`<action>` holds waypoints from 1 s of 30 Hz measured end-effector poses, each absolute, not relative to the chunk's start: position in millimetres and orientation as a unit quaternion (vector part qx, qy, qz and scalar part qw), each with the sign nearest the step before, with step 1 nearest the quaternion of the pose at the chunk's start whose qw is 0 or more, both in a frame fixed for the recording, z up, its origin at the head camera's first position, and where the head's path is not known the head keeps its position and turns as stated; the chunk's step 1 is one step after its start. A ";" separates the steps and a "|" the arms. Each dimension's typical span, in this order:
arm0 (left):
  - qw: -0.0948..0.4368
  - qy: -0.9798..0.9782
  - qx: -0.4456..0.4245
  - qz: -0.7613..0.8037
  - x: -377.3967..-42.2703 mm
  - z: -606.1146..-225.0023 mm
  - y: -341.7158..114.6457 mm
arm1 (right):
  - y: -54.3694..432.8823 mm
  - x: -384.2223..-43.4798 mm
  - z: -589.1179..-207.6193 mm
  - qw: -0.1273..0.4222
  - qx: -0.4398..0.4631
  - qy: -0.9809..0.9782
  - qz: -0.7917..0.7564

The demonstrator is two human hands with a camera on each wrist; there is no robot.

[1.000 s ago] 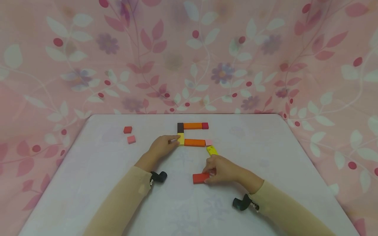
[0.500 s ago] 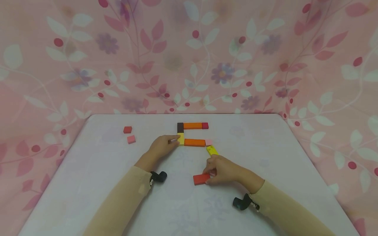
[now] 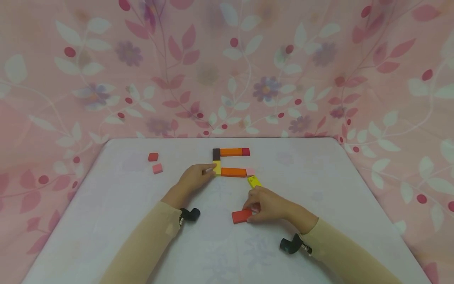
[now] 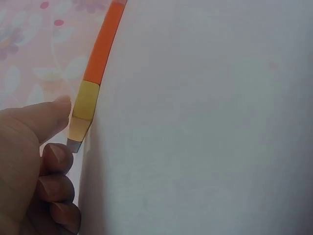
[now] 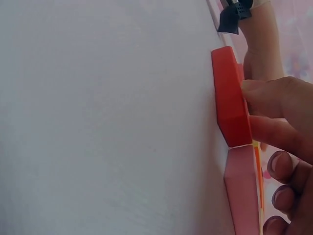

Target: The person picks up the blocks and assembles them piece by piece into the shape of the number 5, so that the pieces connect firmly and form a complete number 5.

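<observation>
With thumb and index finger, my left hand [image 3: 194, 176] holds the yellow block [image 3: 217, 170] at the lower left corner of a block outline. A dark brown block [image 3: 216, 154] adjoins that yellow one at its far end. My right hand [image 3: 271, 204] pinches a flat red block [image 3: 241, 216] on the table by its right part. In the right wrist view, thumb and index finger lie against the red block [image 5: 230, 98], and a pink block [image 5: 242, 191] sits end to end with it. Another yellow block [image 3: 253, 182], slanted, is partly hidden behind the right hand.
Two orange blocks [image 3: 231, 152] run rightward, one above the other; a crimson cube [image 3: 246, 152] and a pale pink block [image 3: 250, 172] end them. A loose red block [image 3: 153, 157] and pink block [image 3: 157, 169] lie at left. The white table [image 3: 88, 221] meets a floral curtain [image 3: 227, 79].
The red block has turned slightly, its left end coming a little nearer to me, with the right hand on it. The left hand stays on the yellow block.
</observation>
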State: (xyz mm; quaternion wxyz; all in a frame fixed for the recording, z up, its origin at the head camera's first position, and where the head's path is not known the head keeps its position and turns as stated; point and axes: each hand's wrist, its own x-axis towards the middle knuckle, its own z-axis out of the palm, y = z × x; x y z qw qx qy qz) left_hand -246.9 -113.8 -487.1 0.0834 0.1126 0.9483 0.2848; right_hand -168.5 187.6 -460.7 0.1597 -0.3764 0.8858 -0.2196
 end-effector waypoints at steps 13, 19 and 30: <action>0.101 0.946 0.113 0.287 -233.3 -485.3 -111.3 | 205.1 -173.1 -449.0 0.156 -0.300 0.897 -0.286; 0.101 0.943 0.124 0.291 -223.5 -480.6 -112.9 | 211.4 -175.0 -445.2 0.152 -0.285 0.896 -0.305; 0.133 0.935 0.150 0.294 -196.1 -471.6 -102.6 | 223.9 -179.7 -449.8 0.132 -0.259 0.908 -0.302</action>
